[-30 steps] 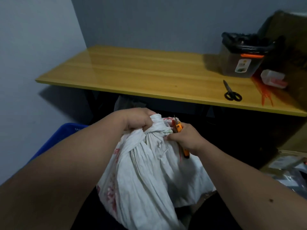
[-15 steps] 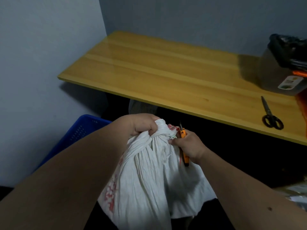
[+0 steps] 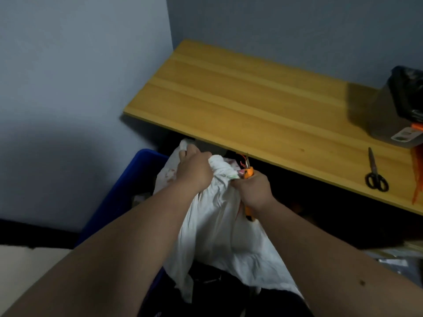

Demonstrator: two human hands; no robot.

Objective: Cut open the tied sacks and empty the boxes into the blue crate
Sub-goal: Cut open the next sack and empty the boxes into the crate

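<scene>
A white woven sack with faint red print stands in front of me, its neck bunched up. My left hand grips the gathered neck from the left. My right hand holds orange-handled snips against the right side of the neck, their small blades pointing up beside a bit of red tie. The blue crate stands at the left, partly behind my left arm and the sack; its inside is mostly hidden.
A yellow wooden table runs behind the sack. Black scissors lie on its right part, near a grey bin with a black liner and orange strips. A grey wall stands at the left.
The view has swung left and down, bringing more of the blue crate into sight. Both hands keep their hold on the sack's neck and the snips, now higher over the crate's edge.
</scene>
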